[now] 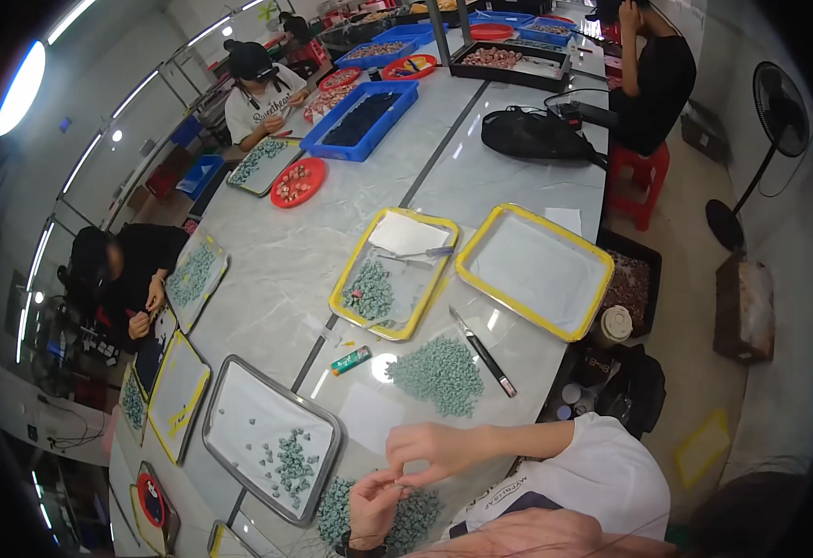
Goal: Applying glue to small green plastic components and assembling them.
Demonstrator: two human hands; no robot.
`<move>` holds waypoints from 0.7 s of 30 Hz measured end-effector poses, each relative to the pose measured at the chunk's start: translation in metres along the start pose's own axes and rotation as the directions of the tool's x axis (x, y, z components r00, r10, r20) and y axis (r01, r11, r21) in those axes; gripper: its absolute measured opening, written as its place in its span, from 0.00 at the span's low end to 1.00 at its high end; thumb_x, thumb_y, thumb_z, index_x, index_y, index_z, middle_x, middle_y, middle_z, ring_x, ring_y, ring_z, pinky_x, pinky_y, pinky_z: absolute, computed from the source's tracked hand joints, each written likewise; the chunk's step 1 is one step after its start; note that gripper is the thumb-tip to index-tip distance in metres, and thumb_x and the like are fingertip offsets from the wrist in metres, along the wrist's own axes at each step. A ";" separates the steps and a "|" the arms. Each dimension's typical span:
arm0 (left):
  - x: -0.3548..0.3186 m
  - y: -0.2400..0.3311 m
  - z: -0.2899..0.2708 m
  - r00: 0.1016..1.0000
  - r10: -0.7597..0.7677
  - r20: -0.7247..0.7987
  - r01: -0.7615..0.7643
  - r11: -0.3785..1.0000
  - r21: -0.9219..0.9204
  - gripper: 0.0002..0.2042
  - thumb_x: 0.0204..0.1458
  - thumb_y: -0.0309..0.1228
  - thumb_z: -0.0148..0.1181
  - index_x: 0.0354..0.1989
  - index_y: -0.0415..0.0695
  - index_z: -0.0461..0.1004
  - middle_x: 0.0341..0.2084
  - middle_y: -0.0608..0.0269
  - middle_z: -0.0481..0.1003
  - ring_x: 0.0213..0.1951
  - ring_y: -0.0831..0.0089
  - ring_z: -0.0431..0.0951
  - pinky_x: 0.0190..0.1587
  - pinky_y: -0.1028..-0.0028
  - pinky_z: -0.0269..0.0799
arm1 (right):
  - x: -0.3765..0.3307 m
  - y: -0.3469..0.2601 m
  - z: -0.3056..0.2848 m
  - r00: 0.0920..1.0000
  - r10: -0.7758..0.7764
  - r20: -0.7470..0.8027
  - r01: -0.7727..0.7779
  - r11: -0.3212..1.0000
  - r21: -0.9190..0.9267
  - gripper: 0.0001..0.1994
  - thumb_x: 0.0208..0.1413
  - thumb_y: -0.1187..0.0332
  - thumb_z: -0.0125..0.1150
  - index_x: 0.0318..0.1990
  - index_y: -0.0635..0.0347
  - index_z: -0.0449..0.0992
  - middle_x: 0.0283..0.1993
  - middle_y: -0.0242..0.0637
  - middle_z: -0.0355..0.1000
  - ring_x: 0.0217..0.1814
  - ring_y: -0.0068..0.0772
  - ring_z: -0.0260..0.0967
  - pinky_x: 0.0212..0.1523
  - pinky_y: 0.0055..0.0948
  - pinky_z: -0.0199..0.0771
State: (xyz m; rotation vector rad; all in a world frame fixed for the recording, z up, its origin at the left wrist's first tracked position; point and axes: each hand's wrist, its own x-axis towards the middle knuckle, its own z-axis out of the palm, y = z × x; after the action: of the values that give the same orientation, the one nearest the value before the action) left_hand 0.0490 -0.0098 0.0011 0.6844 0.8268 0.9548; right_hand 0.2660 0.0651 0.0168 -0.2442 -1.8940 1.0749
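Two hands meet over a heap of small grey-green parts (pixel 405 521) at six o'clock — the left hand (pixel 374 507) pinching one piece, the right hand (pixel 434 451) with fingertips closed on it too. Best worked low over the heap, so a slip lands there.

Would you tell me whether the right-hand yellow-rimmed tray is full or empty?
Empty: the yellow-rimmed tray shows only its bare pale bottom, no green pieces.
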 end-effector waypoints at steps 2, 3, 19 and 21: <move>0.004 0.000 0.002 1.000 -0.009 -0.023 0.009 1.000 -0.029 0.13 0.47 0.15 0.57 0.44 0.31 0.71 0.34 0.53 0.76 0.36 0.67 0.78 0.44 0.71 0.75 | -0.003 0.002 -0.002 1.000 0.012 0.011 -0.012 1.000 -0.017 0.05 0.48 0.72 0.62 0.31 0.60 0.72 0.34 0.35 0.67 0.39 0.37 0.65 0.38 0.31 0.66; 0.005 0.002 0.005 0.999 -0.022 -0.030 0.022 1.000 -0.020 0.13 0.47 0.15 0.57 0.44 0.31 0.71 0.34 0.52 0.77 0.35 0.67 0.79 0.44 0.71 0.75 | -0.005 0.004 -0.001 1.000 0.020 -0.006 -0.020 0.999 -0.029 0.05 0.48 0.72 0.62 0.31 0.59 0.72 0.33 0.35 0.67 0.39 0.37 0.65 0.38 0.31 0.66; 0.000 -0.005 0.006 0.988 -0.005 -0.156 0.004 1.000 -0.005 0.10 0.49 0.17 0.57 0.41 0.30 0.71 0.33 0.51 0.76 0.33 0.65 0.78 0.41 0.71 0.76 | -0.011 0.009 0.006 0.998 0.063 0.018 -0.061 0.995 -0.077 0.06 0.50 0.70 0.61 0.32 0.59 0.71 0.33 0.37 0.66 0.37 0.41 0.65 0.36 0.34 0.66; 0.001 -0.004 0.008 0.988 -0.008 -0.155 0.008 1.000 -0.005 0.10 0.49 0.17 0.57 0.41 0.30 0.71 0.33 0.51 0.76 0.33 0.66 0.78 0.41 0.71 0.76 | -0.013 0.008 0.006 0.999 0.050 0.004 -0.049 0.993 -0.111 0.06 0.50 0.69 0.61 0.32 0.59 0.71 0.33 0.37 0.66 0.37 0.41 0.65 0.36 0.34 0.66</move>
State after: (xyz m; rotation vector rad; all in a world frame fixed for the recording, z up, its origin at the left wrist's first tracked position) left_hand 0.0584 -0.0115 0.0017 0.6081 0.9636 1.0113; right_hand 0.2661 0.0596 0.0015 -0.3527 -1.9652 1.0056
